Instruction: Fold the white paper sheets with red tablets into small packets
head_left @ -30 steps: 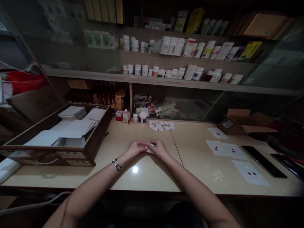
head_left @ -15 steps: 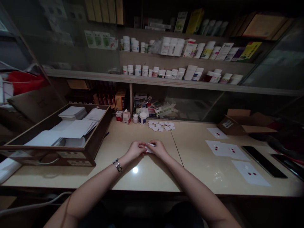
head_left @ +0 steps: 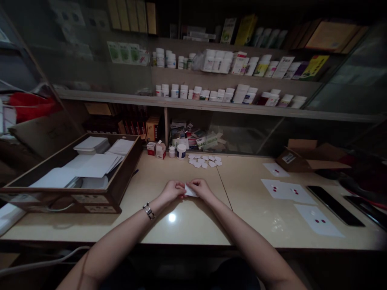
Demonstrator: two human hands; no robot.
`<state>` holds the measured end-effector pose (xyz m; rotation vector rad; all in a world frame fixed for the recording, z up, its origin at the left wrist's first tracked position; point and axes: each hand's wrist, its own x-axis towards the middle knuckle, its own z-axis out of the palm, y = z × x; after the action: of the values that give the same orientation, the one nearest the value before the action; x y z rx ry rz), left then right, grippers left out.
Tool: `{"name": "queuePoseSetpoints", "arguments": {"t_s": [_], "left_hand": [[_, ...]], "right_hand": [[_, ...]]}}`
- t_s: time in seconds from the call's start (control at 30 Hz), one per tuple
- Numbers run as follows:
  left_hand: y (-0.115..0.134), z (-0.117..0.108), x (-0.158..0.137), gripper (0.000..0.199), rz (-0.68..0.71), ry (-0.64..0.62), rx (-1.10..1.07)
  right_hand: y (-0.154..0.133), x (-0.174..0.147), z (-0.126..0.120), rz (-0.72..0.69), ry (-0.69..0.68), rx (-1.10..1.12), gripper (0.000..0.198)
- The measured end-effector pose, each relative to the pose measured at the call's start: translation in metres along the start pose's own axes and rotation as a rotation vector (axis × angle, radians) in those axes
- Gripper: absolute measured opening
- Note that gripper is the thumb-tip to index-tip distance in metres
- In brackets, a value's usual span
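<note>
Between my two hands is a small piece of white paper (head_left: 190, 192), partly folded, just above the counter (head_left: 163, 169). My left hand (head_left: 173, 191), with a metal bracelet at its wrist, pinches the paper's left side. My right hand (head_left: 200, 189) grips its upper right edge with thumb and fingers. Whether anything lies inside the paper cannot be seen. Behind my hands lies a cluster of small folded white paper packets (head_left: 204, 161). To the right, flat white paper sheets (head_left: 320, 227) carry dark red round tablets (head_left: 323, 221) and pale ones.
A wooden drawer (head_left: 116, 197) full of white paper stands at left. Small white bottles (head_left: 181, 151) and red-white boxes (head_left: 161, 150) line the counter's back. Two dark phones (head_left: 335, 205) and an open cardboard box (head_left: 298, 161) are at right. Shelves (head_left: 217, 105) of medicine bottles rise behind.
My fingers have shifted slightly on the paper, and more of its white surface shows between my hands. The other things on the counter have stayed in place.
</note>
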<state>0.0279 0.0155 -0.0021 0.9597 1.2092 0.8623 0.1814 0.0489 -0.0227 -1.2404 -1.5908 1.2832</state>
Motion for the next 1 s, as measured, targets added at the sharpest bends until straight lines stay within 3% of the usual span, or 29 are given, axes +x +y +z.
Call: {"name": "queuePoseSetpoints", "arguments": {"t_s": [0.33, 0.43, 0.53, 0.67, 0.83, 1.0], "left_hand": [[0.001, -0.0008, -0.001, 0.015, -0.056, -0.062, 0.015], [-0.0007, -0.0006, -0.0021, 0.015, -0.057, -0.084, 0.021], [-0.0015, -0.0001, -0.0034, 0.017, -0.051, -0.09, 0.023], [0.0005, 0.0003, -0.0045, 0.016, -0.059, -0.078, 0.058], [0.0036, 0.0007, -0.0039, 0.014, -0.036, -0.051, 0.165], [-0.0019, -0.0002, -0.0014, 0.011, 0.016, -0.009, 0.233]], "right_hand": [[-0.0017, 0.0008, -0.0054, 0.07, 0.022, -0.005, 0.028], [-0.0053, 0.0009, -0.0079, 0.062, -0.043, -0.019, 0.022], [-0.0061, 0.0008, -0.0098, 0.141, -0.109, -0.037, 0.021], [-0.004, 0.0003, -0.0071, 0.186, -0.105, 0.014, 0.022], [-0.0044, -0.0002, -0.0031, 0.165, -0.095, 0.07, 0.019], [-0.0015, 0.0016, -0.004, 0.057, -0.095, -0.002, 0.022]]}}
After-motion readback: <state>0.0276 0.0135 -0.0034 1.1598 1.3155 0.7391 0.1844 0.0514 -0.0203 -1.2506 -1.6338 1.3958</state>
